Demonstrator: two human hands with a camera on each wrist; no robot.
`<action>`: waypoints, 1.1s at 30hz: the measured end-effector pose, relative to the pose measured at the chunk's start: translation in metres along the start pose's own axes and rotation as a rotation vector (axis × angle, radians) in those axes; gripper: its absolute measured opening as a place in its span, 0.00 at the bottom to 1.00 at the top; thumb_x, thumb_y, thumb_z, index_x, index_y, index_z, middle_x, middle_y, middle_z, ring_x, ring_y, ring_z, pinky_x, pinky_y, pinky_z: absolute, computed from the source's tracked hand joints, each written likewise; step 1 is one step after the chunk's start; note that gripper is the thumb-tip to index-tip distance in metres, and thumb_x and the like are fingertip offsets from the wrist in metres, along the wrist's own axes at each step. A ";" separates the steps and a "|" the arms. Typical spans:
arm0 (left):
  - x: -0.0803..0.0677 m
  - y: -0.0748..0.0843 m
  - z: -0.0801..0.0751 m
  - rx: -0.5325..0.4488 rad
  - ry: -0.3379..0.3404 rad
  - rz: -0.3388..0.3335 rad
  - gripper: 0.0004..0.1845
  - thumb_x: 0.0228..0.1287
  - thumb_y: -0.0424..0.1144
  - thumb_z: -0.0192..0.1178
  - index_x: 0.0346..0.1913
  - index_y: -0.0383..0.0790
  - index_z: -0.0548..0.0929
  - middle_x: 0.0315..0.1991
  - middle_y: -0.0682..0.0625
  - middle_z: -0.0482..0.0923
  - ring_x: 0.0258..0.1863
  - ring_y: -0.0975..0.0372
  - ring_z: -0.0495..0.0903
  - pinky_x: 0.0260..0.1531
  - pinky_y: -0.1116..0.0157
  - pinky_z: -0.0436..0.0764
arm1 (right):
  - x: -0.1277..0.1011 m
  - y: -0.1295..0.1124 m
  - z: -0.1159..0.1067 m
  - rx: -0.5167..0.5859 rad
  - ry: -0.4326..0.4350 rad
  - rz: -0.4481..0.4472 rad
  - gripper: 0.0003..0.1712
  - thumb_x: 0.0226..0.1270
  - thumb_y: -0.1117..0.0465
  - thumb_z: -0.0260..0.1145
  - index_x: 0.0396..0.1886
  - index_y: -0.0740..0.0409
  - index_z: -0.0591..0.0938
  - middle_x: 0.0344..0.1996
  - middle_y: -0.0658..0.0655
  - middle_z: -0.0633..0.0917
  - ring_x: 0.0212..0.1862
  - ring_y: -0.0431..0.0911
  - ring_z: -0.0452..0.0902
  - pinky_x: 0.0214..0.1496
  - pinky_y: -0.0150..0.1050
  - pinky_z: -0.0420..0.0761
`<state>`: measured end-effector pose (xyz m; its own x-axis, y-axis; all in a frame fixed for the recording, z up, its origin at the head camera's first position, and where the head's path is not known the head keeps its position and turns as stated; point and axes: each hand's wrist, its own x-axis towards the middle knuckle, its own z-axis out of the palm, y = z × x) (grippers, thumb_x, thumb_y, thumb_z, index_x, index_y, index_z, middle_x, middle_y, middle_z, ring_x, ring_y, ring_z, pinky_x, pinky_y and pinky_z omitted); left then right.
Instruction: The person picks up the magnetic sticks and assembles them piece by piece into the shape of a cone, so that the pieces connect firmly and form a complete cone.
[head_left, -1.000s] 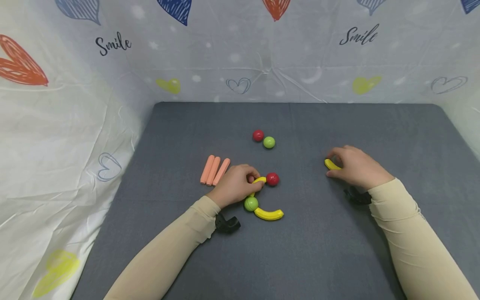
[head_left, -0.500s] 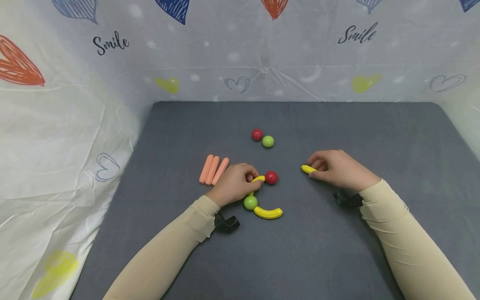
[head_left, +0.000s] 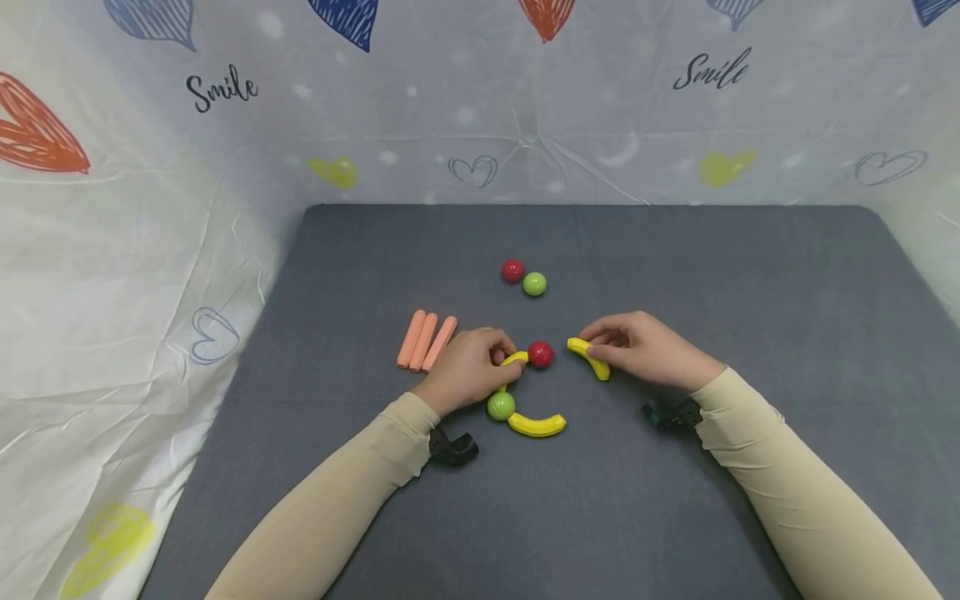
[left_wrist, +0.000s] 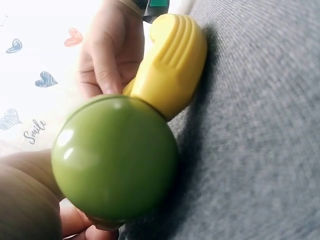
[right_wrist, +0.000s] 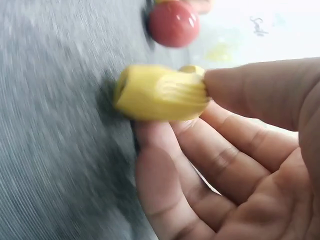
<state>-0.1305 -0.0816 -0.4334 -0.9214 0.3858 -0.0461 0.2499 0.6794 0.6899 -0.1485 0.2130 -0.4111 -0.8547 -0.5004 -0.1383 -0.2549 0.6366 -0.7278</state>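
Observation:
My left hand pinches a curved yellow toy rod just above the table. One end of that rod touches a red ball; its other end meets a green ball, partly behind my fingers. A second curved yellow rod joins the green ball and points right. In the left wrist view the green ball hides much of my left fingers. My right hand holds a third curved yellow rod between thumb and fingers, a short gap right of the red ball. Its ridged side shows in the right wrist view.
Several straight pink rods lie side by side left of my left hand. Farther back, a loose red ball and green ball sit close together. The grey table ends against a patterned white cloth.
My right hand has moved left toward the red ball, and the yellow rod it holds has turned, now slanting down to the right. My left hand stays in place.

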 end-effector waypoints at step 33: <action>0.002 -0.004 -0.007 -0.055 -0.107 0.194 0.17 0.73 0.46 0.66 0.61 0.50 0.86 0.52 0.60 0.80 0.43 0.65 0.76 0.43 0.64 0.80 | 0.021 -0.012 0.026 0.080 -0.100 -0.128 0.16 0.82 0.58 0.63 0.62 0.54 0.86 0.54 0.51 0.88 0.45 0.45 0.79 0.49 0.38 0.80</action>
<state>-0.1351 -0.0881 -0.4306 -0.8202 0.5718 0.0173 0.4003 0.5521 0.7314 -0.1519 0.1794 -0.4232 -0.7674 -0.6327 -0.1041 -0.3187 0.5173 -0.7942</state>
